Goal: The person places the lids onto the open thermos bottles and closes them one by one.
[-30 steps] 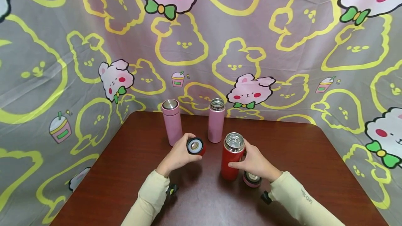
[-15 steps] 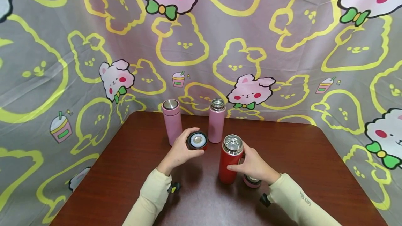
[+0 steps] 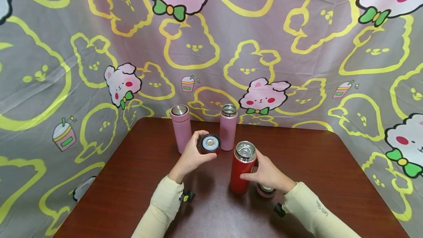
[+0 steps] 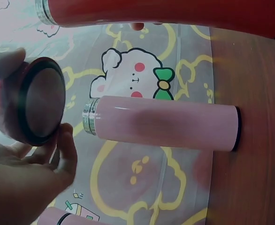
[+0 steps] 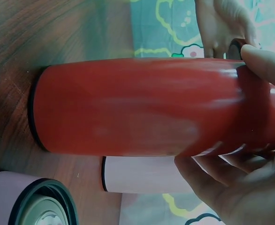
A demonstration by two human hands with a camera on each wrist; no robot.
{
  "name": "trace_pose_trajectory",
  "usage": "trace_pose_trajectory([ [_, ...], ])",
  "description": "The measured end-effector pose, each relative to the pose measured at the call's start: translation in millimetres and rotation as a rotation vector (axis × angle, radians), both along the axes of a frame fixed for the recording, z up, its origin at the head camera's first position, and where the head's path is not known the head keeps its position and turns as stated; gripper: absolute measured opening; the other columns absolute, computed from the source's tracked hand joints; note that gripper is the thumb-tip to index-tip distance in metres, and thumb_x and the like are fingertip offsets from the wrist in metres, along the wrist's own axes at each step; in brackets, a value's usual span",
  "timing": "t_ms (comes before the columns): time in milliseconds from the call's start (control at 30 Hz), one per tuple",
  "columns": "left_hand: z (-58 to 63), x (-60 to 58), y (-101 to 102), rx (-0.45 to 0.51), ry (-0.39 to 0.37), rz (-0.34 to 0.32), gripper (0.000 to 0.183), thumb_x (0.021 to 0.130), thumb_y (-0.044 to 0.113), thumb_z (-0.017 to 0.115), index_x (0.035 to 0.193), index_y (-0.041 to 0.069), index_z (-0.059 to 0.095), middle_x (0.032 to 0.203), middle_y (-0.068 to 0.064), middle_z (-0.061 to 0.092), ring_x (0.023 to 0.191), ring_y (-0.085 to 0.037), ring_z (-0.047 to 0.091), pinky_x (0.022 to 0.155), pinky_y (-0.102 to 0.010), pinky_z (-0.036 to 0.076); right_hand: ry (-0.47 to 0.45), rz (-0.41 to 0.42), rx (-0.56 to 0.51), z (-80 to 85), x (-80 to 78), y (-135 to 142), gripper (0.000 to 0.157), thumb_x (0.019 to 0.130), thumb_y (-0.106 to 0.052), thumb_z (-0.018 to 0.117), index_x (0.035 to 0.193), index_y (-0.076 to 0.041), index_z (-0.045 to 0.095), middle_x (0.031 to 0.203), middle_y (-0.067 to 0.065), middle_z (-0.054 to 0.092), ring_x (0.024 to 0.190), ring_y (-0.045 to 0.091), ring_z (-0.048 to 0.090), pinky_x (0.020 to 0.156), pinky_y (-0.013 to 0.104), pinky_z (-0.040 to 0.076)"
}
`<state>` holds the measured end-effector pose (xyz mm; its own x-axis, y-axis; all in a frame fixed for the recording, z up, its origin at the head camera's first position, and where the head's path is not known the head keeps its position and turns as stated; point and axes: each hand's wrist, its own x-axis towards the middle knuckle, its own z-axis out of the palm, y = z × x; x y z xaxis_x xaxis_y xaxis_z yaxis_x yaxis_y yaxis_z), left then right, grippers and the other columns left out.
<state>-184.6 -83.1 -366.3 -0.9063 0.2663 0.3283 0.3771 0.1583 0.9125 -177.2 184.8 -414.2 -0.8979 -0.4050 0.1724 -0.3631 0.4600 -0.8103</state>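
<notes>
In the head view my left hand (image 3: 191,157) pinches a red bottle lid (image 3: 210,143) between thumb and fingers. The lid's pale sealed underside faces up toward the head camera. My right hand (image 3: 270,172) grips a red thermos bottle (image 3: 239,177) around its upper body. That bottle stands nearly upright, its steel mouth uncovered. I cannot tell whether its base touches the table. Lid and bottle are apart. Behind them stands an uncapped pink thermos bottle (image 3: 228,131), also seen side-on in the left wrist view. A pink lid (image 5: 39,206) lies underside up beside the red bottle.
A capped pink thermos bottle (image 3: 181,131) with a steel-topped lid stands beyond my left hand. Everything is on a brown wooden table (image 3: 304,157). A patterned cloth (image 3: 211,58) hangs along the table's back and sides.
My left hand has moved forward and slightly right with the red lid, tilting its underside upward. The red bottle has shifted slightly left and toward me. The pink bottles have stayed put.
</notes>
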Motion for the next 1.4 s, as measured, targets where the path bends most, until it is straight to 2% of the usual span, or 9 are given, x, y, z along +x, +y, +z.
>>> trace_pose_trajectory([
  [267,-0.6,-0.9,2,0.062,0.020,-0.067,0.066,0.074,-0.005,0.074,0.131,-0.007,0.041,0.118,-0.019,0.053,0.102,-0.023,0.053,0.083,-0.025,0.048,-0.030,0.030,0.023,1.0,0.3,5,0.086,0.073,-0.033,0.082,0.140,-0.015,0.031,0.125,0.001,0.055,0.112,0.022,0.054,0.092,0.045,0.046],
  [400,0.7,0.0,3,0.057,-0.011,-0.072,0.070,0.075,-0.003,0.074,0.134,-0.003,0.037,0.122,-0.018,0.050,0.106,-0.024,0.051,0.083,-0.025,0.048,-0.018,0.041,0.005,2.0,0.7,9,0.081,0.074,-0.031,0.082,0.137,-0.015,0.035,0.123,0.001,0.056,0.111,0.022,0.056,0.091,0.044,0.046],
  [600,4.4,2.4,7,0.057,-0.054,-0.061,0.065,0.075,-0.003,0.073,0.128,-0.004,0.034,0.120,-0.018,0.048,0.109,-0.026,0.049,0.087,-0.024,0.045,-0.024,0.105,-0.053,2.4,-0.2,15,0.069,0.077,-0.023,0.080,0.131,-0.013,0.038,0.121,0.004,0.055,0.109,0.026,0.058,0.089,0.038,0.049],
  [767,6.7,2.8,10,0.055,-0.018,-0.086,0.063,0.074,-0.005,0.073,0.127,-0.004,0.038,0.116,-0.016,0.049,0.104,-0.025,0.051,0.088,-0.029,0.048,-0.048,0.144,-0.087,2.2,-2.6,17,0.067,0.079,-0.019,0.078,0.131,-0.010,0.037,0.122,0.009,0.054,0.108,0.028,0.057,0.087,0.034,0.050],
  [867,-4.2,-5.2,12,0.070,0.019,-0.109,0.064,0.075,-0.002,0.074,0.129,0.001,0.040,0.115,-0.014,0.051,0.103,-0.024,0.053,0.087,-0.031,0.049,-0.060,0.143,-0.085,1.6,-3.5,17,0.067,0.079,-0.019,0.077,0.132,-0.009,0.036,0.122,0.010,0.055,0.109,0.028,0.057,0.088,0.034,0.050],
  [1000,-7.4,-7.6,14,0.093,0.060,-0.138,0.064,0.076,-0.002,0.073,0.131,0.003,0.041,0.116,-0.014,0.051,0.101,-0.025,0.054,0.085,-0.033,0.050,-0.053,0.141,-0.087,1.1,-3.6,17,0.066,0.079,-0.020,0.078,0.130,-0.009,0.038,0.120,0.010,0.056,0.108,0.028,0.058,0.089,0.036,0.049],
  [1133,6.6,1.5,15,0.085,0.060,-0.153,0.065,0.077,-0.004,0.071,0.133,-0.004,0.039,0.118,-0.018,0.048,0.101,-0.028,0.054,0.085,-0.039,0.050,-0.044,0.147,-0.099,-0.3,-2.9,17,0.065,0.079,-0.020,0.078,0.129,-0.008,0.038,0.118,0.009,0.057,0.106,0.026,0.059,0.088,0.033,0.049],
  [1300,10.8,3.9,16,0.066,0.027,-0.134,0.070,0.075,-0.003,0.073,0.133,-0.004,0.034,0.120,-0.018,0.048,0.108,-0.033,0.049,0.091,-0.043,0.045,-0.048,0.150,-0.093,-1.5,-3.1,18,0.065,0.080,-0.021,0.078,0.129,-0.009,0.038,0.118,0.009,0.057,0.107,0.027,0.059,0.088,0.040,0.050],
  [1400,11.6,3.8,17,0.054,0.034,-0.117,0.070,0.074,-0.003,0.074,0.131,-0.005,0.034,0.118,-0.019,0.050,0.109,-0.033,0.049,0.092,-0.043,0.044,-0.048,0.148,-0.086,-1.4,-3.4,18,0.065,0.080,-0.022,0.077,0.130,-0.010,0.038,0.119,0.009,0.057,0.107,0.028,0.058,0.089,0.046,0.048],
])
